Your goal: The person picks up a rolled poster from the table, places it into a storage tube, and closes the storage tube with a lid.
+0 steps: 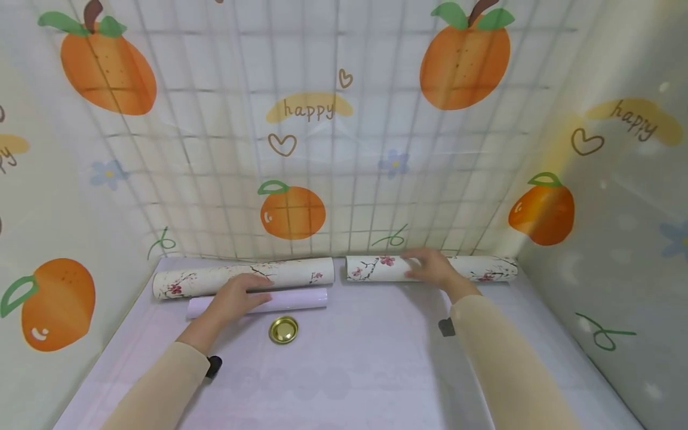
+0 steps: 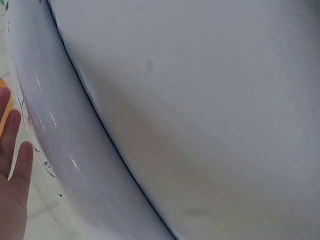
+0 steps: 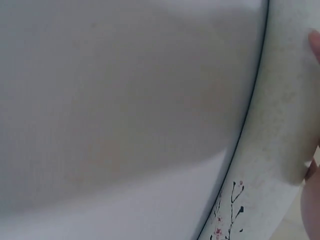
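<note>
My left hand [image 1: 236,297] is over a plain white glossy roll [image 1: 297,299], fingers spread, tips near the floral roll [image 1: 217,279] behind it. In the left wrist view, the left hand [image 2: 14,165] shows loose, parted fingers beside the glossy roll [image 2: 75,145]. My right hand [image 1: 434,267] spans a second white roll with pink blossoms [image 1: 371,269], thumb toward the near side and fingers toward the far edge. In the right wrist view, only parts of the right hand [image 3: 311,200] show along this roll [image 3: 270,145]; contact is hard to tell.
A small round gold dish [image 1: 283,329] lies in front of the plain roll. The rolls lie at the back of the pale tabletop [image 1: 333,382], against a curtain [image 1: 376,203] printed with oranges over a wire grid. Printed sheets hang at both sides.
</note>
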`<state>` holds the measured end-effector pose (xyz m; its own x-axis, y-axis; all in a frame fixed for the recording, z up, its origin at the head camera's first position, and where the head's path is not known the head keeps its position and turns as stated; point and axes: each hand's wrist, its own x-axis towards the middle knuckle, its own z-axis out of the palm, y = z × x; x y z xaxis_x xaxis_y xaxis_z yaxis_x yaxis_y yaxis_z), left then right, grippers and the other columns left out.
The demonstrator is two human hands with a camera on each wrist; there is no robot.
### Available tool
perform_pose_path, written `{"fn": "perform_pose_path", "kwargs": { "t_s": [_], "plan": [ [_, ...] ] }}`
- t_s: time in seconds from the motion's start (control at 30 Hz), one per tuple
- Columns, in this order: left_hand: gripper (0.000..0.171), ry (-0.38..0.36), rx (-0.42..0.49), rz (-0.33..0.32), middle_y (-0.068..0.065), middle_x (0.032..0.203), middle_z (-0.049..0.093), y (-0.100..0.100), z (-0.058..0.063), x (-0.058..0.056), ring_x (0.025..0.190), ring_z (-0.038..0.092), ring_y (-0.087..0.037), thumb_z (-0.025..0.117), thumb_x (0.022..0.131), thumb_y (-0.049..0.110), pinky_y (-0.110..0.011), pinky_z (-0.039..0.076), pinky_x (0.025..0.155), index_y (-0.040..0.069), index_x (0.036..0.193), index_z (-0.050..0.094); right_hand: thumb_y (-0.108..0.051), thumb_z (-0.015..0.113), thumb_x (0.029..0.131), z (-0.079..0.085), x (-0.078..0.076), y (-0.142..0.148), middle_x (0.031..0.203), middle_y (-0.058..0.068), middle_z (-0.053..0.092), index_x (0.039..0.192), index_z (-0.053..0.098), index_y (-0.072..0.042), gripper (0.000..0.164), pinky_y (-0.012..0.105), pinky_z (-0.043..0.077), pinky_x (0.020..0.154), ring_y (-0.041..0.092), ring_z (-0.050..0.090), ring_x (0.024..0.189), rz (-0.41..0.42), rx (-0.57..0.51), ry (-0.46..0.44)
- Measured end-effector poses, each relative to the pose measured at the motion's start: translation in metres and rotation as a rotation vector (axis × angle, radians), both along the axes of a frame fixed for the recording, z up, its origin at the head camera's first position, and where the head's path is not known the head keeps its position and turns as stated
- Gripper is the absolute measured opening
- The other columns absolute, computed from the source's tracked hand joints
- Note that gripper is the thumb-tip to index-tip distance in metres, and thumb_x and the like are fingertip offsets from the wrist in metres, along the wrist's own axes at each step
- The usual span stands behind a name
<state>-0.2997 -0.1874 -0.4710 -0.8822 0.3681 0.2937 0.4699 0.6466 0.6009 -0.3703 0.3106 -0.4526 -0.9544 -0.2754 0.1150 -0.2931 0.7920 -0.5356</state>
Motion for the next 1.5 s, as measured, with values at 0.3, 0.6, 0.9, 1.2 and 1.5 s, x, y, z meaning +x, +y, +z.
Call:
{"fn": "perform_pose_path", "kwargs": {
  "t_s": [0.3, 0.6, 0.9, 1.2, 1.5],
  "plan": [
    [0.029, -0.09, -0.045, -0.026, -0.001, 0.12, 0.07, -0.004, -0.008, -0.003, 0.119, 0.061, -0.027, 0.078, 0.089, 0.024, -0.048, 0.046, 0.104, 0.016, 0.117, 0.075, -0.015, 0.082, 0.083, -0.004, 0.001, -0.001, 0.149, 0.016, 0.049, 0.144, 0.055, -0.017, 0.067, 0.066, 0.018, 0.11, 0.045, 0.038, 0.138, 0.016, 0.163, 0.002],
    [0.027, -0.118, -0.073, -0.053, -0.004, 0.122, 0.07, -0.004, -0.009, -0.007, 0.119, 0.06, -0.03, 0.079, 0.087, 0.019, -0.049, 0.045, 0.104, 0.015, 0.114, 0.076, -0.018, 0.085, 0.079, -0.001, -0.001, 0.002, 0.148, 0.016, 0.051, 0.141, 0.059, -0.017, 0.068, 0.071, 0.017, 0.111, 0.045, 0.041, 0.137, 0.028, 0.191, 0.008],
    [0.028, -0.101, -0.083, -0.087, -0.009, 0.124, 0.068, -0.005, -0.012, -0.006, 0.122, 0.059, -0.033, 0.079, 0.085, 0.012, -0.049, 0.044, 0.106, 0.013, 0.113, 0.076, -0.019, 0.084, 0.081, -0.006, -0.001, 0.003, 0.144, 0.016, 0.055, 0.145, 0.055, -0.016, 0.07, 0.069, 0.02, 0.108, 0.045, 0.047, 0.132, 0.054, 0.21, 0.017],
    [0.029, -0.101, -0.086, -0.088, -0.01, 0.124, 0.069, -0.005, -0.014, -0.008, 0.121, 0.059, -0.034, 0.08, 0.084, 0.009, -0.051, 0.044, 0.105, 0.013, 0.113, 0.076, -0.019, 0.084, 0.08, 0.001, 0.008, -0.001, 0.144, 0.014, 0.055, 0.145, 0.055, -0.018, 0.071, 0.068, 0.029, 0.106, 0.045, 0.048, 0.131, 0.129, 0.276, 0.06],
    [0.032, -0.127, -0.097, -0.079, -0.012, 0.128, 0.067, -0.006, -0.013, -0.008, 0.123, 0.058, -0.035, 0.08, 0.084, 0.011, -0.052, 0.042, 0.107, 0.015, 0.116, 0.076, -0.017, 0.084, 0.082, 0.028, 0.027, -0.008, 0.145, 0.013, 0.054, 0.148, 0.051, -0.016, 0.074, 0.057, 0.041, 0.107, 0.039, 0.052, 0.13, 0.219, 0.193, 0.04]
  ]
}}
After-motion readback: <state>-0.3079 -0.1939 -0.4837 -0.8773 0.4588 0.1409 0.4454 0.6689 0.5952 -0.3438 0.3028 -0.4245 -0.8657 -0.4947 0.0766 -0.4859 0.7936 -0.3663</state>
